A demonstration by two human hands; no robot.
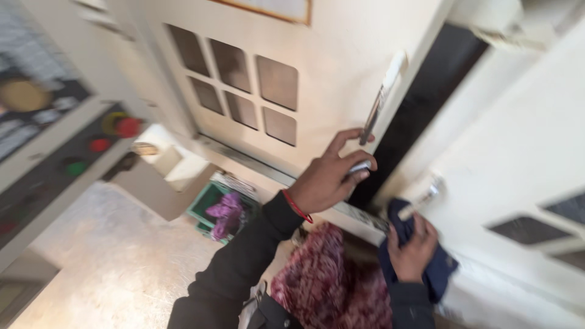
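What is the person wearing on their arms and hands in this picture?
Both arms are covered by long black sleeves that reach the wrists. The left hand is bare, with a thin red cord bracelet around its wrist, just past the cuff. The right hand is bare too, with no glove or band visible. The picture is motion-blurred, so finer markings cannot be told.

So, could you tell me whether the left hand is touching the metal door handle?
Touching: the head view shows the left hand with fingers curled round the lower end of the metal door handle.
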